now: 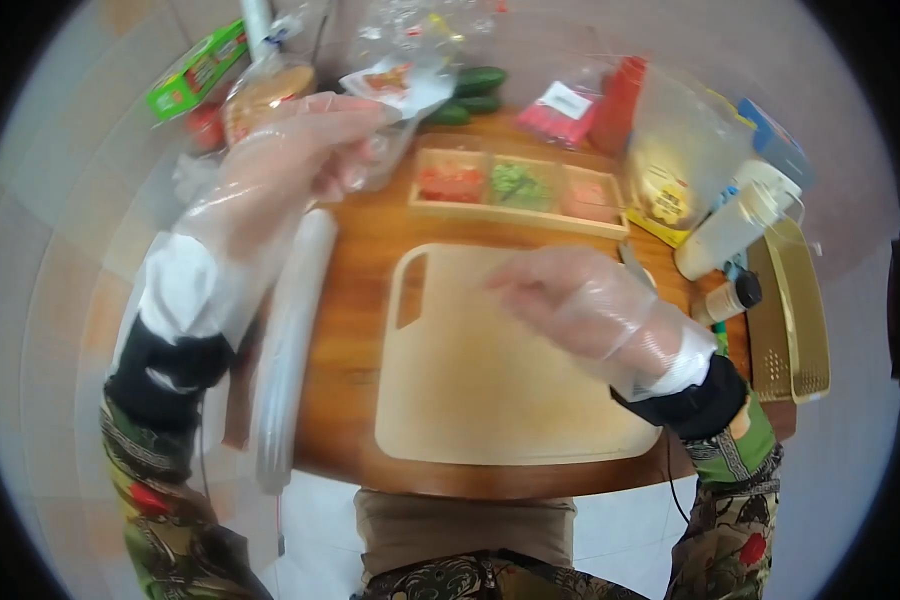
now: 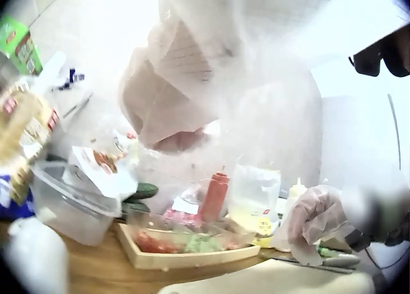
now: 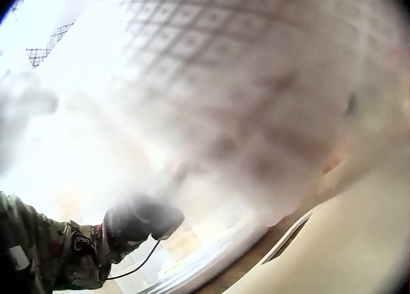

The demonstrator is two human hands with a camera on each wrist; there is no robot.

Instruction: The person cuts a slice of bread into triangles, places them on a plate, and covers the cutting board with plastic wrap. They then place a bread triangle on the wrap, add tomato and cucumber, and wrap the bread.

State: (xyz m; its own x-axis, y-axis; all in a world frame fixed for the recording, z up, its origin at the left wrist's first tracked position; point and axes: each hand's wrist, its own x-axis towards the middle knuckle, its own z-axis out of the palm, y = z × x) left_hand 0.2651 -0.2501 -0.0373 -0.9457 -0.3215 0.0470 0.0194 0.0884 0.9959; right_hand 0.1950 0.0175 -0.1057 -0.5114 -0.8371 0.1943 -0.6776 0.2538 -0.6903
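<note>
Both hands wear clear, loose plastic gloves. My left hand [image 1: 305,150] is raised at the upper left in the head view, fingers loosely bent and nothing seen in them. Behind it are a bread bag [image 1: 267,98] and a clear plastic tub [image 2: 75,207]. Over the right part of a cream cutting board [image 1: 470,400] hovers my right hand [image 1: 595,300], its fingers pointing left, relaxed and holding nothing visible. Beyond the board sits a wooden tray [image 1: 515,221] with compartments of red, green and pink chopped food. The right wrist view is mostly covered by blurred glove plastic.
A long roll of plastic wrap [image 1: 295,350] lies left of the board. Cucumbers [image 1: 480,80], a red squeeze bottle [image 1: 618,105] and a pale squeeze bottle [image 1: 715,240] stand farther back. On the right are a black-capped jar [image 1: 727,298] and a tan basket [image 1: 808,330].
</note>
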